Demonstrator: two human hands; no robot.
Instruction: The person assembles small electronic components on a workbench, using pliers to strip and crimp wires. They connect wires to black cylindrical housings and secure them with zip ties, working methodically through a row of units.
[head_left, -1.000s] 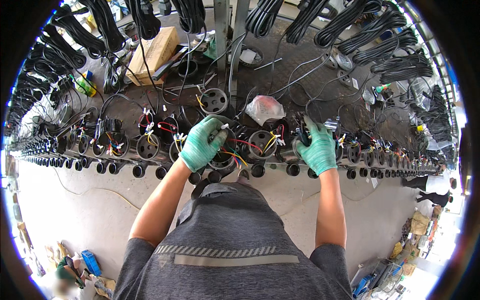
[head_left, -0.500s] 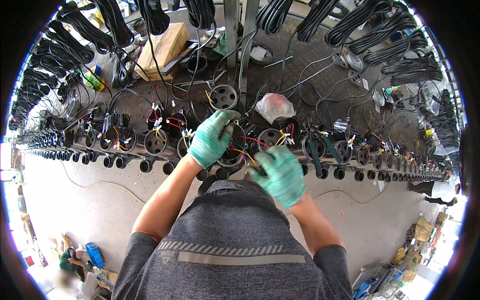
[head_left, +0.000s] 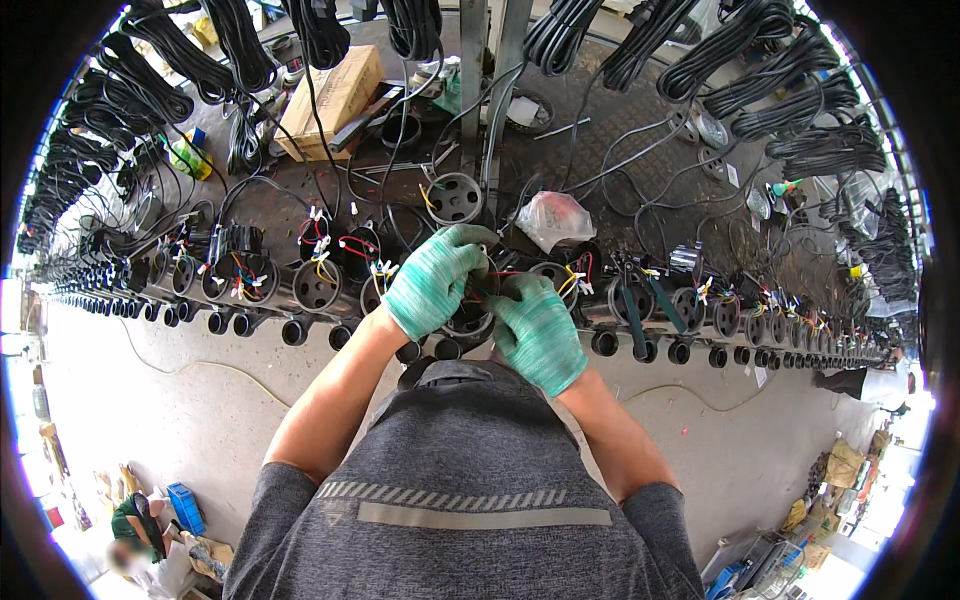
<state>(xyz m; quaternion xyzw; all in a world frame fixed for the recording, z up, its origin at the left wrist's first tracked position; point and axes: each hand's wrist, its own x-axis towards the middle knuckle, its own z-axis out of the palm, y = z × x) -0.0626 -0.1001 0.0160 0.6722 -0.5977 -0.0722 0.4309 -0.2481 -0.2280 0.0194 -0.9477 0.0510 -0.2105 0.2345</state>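
Both my hands wear green gloves and meet over a black round housing at the front edge of the bench. My left hand is closed on the housing's far left rim, its fingers curled over the top. Thin coloured wires come out of this housing, a red one showing above my right fingers. My right hand pinches at these wires with thumb and fingers together; the wire ends are hidden by the glove. Just behind my left hand lies a black round cover with holes in it.
Similar housings with coloured wires line the bench edge on both sides. Green-handled pliers rest at right. Behind stand a clear plastic bag, a cardboard box and a metal post. Coiled black cables hang above.
My right hand has moved left and up, from beside the housing to its wires, and its fingers have closed. The left hand stays at the rim.
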